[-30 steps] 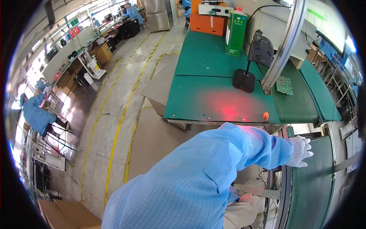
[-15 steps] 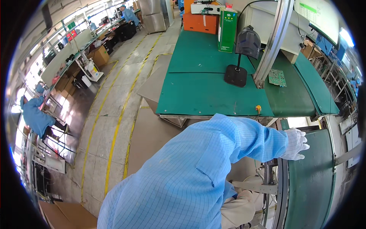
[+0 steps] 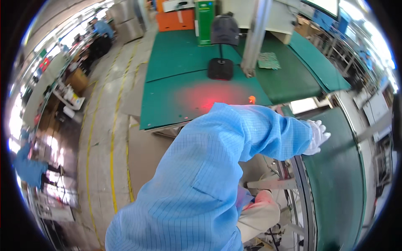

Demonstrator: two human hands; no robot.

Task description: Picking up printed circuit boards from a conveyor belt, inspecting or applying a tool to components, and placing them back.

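1. At the right of the view, a white-gloved hand [image 3: 316, 136] reaches out at the end of a light blue sleeve [image 3: 251, 138] and rests over the near edge of a dark green conveyor belt [image 3: 339, 180]; which of the person's hands it is cannot be told.
2. Grip state: the fingers are loosely spread and open, and nothing is seen held in them. Whether the palm actually touches the belt cannot be told.
3. Nearest thing to the grip is the belt itself, directly beneath and beyond the fingertips; its metal side rail [image 3: 303, 192] curves down just below the wrist.
4. No second hand is in view.
5. Beyond the sleeve lies a green-matted counter [image 3: 176, 83], well apart from the grip, with a red glow [image 3: 209, 96] cast on its near part.
6. On that counter a black scanner on a stand [image 3: 222, 46] stands upright above the red patch; a metal post [image 3: 255, 37] rises just beside it.
7. Near the post lies a small green circuit board [image 3: 269, 60], flat on the mat.
8. At far left, a grey floor with yellow lines [image 3: 113, 125] runs past the counter.
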